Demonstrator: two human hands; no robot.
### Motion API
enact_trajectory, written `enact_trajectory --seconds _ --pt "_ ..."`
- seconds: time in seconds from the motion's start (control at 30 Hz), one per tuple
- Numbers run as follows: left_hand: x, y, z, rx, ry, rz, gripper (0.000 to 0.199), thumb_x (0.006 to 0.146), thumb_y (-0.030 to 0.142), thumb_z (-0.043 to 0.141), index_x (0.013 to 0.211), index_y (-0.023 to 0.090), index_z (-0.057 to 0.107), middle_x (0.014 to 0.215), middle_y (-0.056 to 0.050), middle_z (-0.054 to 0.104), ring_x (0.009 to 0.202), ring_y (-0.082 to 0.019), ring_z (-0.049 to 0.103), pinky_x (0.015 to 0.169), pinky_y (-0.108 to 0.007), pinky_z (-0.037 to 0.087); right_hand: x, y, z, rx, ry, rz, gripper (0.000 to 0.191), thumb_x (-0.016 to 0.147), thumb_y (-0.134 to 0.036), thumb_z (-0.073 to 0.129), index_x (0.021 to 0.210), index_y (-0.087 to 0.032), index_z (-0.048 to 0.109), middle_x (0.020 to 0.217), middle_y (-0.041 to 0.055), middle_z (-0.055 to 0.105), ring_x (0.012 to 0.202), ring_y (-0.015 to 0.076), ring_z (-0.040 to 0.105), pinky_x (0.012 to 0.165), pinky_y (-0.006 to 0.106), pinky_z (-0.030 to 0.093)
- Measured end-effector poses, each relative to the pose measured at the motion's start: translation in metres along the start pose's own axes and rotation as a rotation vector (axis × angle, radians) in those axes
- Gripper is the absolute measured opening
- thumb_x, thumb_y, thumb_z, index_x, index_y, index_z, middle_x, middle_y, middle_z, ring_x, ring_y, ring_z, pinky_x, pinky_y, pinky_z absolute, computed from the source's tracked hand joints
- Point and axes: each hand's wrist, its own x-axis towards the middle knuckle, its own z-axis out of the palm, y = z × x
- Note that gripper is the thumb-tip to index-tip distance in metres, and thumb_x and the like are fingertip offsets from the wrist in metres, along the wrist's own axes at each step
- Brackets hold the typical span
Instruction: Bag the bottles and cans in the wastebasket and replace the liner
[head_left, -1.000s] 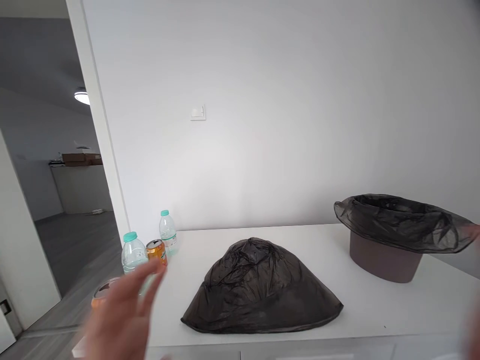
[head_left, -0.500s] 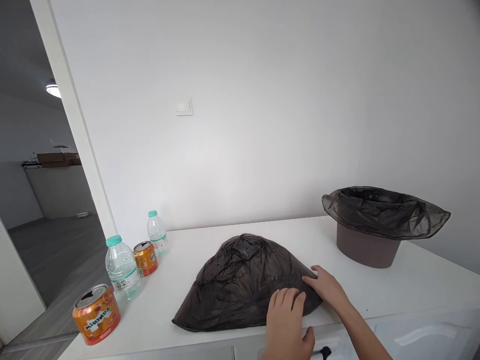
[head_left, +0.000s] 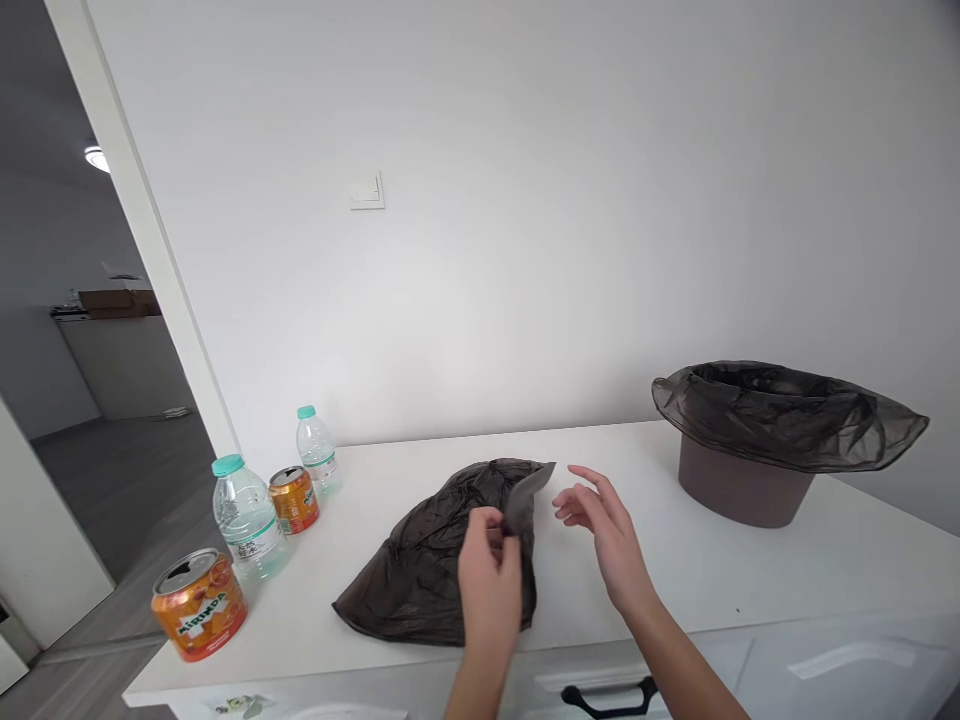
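A thin black plastic trash bag (head_left: 427, 570) lies on the white cabinet top, its right side folded over toward the left. My left hand (head_left: 491, 570) pinches the folded edge near the bag's middle. Just right of the bag, my right hand (head_left: 604, 530) is raised with its fingers apart, touching nothing. A brown trash bin (head_left: 742, 490) stands at the right, lined with another black bag (head_left: 795, 430) whose edge hangs over the rim.
At the left stand two orange Mirinda cans (head_left: 201, 605), one nearer and one farther back, and two clear water bottles (head_left: 251, 525) with teal caps. A black drawer handle (head_left: 611, 708) sits on the cabinet front. Behind rises a white wall with a light switch (head_left: 367, 190).
The bag's right side has been folded over to the left. My left hand has moved left and closed on the edge; my right hand has let go and lifted off.
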Motion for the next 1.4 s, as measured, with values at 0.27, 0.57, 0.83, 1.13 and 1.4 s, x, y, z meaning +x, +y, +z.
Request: enact_trajectory --seconds 0.27,0.57,0.83,1.13,1.4 --pt "0.005 -0.020 -0.101 -0.389 0.426 -0.294 0.034 0.072 0.047 0.070 0.091 0.022 0.057 0.092 0.001 0.062 0.078 -0.014 0.056 0.065 -0.022 0.045 0.019 0.065 0.076 -0.535 -0.333 -0.211 0.060 0.096 -0.057 0.024 0.148 -0.029 0.034 0.155 0.0015 0.033 0.144 0.0224 0.027 0.118 0.043 0.025" --pt "0.012 -0.059 -0.189 -0.149 0.593 -0.321 0.044 0.072 0.039 0.066 0.110 0.023 0.052 0.092 -0.003 0.067 0.078 -0.020 0.064 0.068 -0.029 0.047 0.043 0.069 0.126 -1.052 -0.516 -0.259 0.059 0.098 -0.053 0.014 0.150 -0.031 0.032 0.158 -0.0048 0.026 0.149 0.0220 0.011 0.120 0.050 0.001" --pt "0.005 -0.048 -0.217 0.910 0.327 -0.419 0.053 0.085 0.025 0.044 0.137 0.015 0.043 0.109 -0.018 0.068 0.109 -0.036 0.059 0.086 -0.046 0.045 0.046 0.096 0.127 -1.122 -0.590 -0.112 0.066 0.093 -0.066 0.017 0.144 -0.032 0.043 0.156 -0.0015 0.031 0.148 0.0322 0.009 0.116 0.060 -0.002" --pt "0.048 -0.023 -0.128 1.092 -0.032 0.043 0.044 0.091 0.045 0.045 0.130 0.031 0.061 0.146 -0.006 0.048 0.142 -0.035 0.026 0.116 -0.057 0.014 0.052 0.098 0.141 -1.060 -0.593 -0.341 0.056 0.097 -0.060 0.016 0.146 -0.041 0.035 0.158 -0.0057 0.025 0.149 0.0277 0.009 0.117 0.059 -0.002" --pt "0.034 -0.105 -0.138 1.115 -0.246 -0.053 0.058 0.088 0.069 0.037 0.141 0.046 0.042 0.156 -0.001 0.031 0.146 -0.039 0.013 0.109 -0.071 -0.001 0.050 0.086 0.135 -1.024 -0.847 -0.189 0.065 0.092 -0.069 0.020 0.146 -0.037 0.037 0.156 -0.0051 0.027 0.148 0.0269 0.016 0.117 0.058 -0.005"
